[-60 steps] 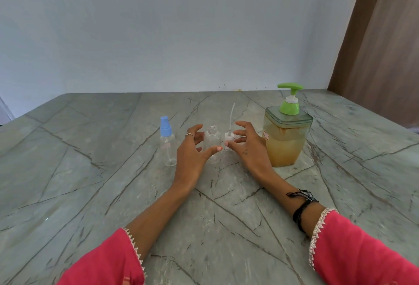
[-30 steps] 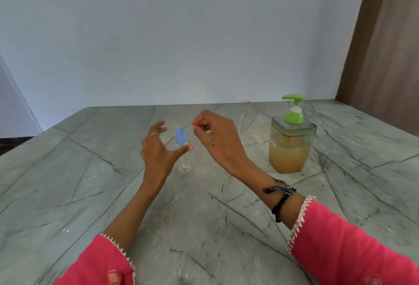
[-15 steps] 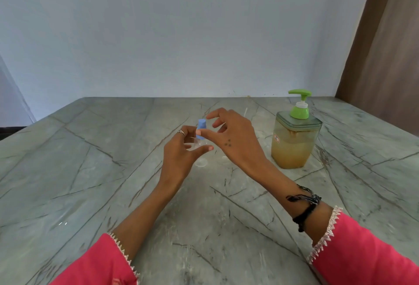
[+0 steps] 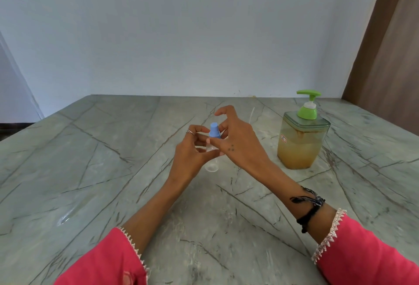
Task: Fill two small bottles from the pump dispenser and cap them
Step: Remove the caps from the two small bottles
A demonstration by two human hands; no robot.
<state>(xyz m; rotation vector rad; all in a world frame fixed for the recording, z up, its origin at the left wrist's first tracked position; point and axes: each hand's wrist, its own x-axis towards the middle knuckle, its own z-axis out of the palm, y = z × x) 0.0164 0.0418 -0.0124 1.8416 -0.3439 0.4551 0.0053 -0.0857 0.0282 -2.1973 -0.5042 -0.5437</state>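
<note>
A small clear bottle with a blue spray cap is at the middle of the table. My left hand grips the bottle's body. My right hand pinches the blue cap at its base with thumb and fingers. The pump dispenser, a clear square jar of amber liquid with a green pump head, stands to the right. A thin white tube of the other bottle's loose sprayer sticks up behind my right hand. The second bottle is hidden behind my hands.
The grey-green marble table runs to a pale wall at the back. A brown wooden panel stands at the far right. Pink sleeves cover both forearms at the bottom edge.
Both hands left the uncapped bottle and its loose sprayer and went to the blue-capped bottle. My left hand took its body, my right closed on its cap.
</note>
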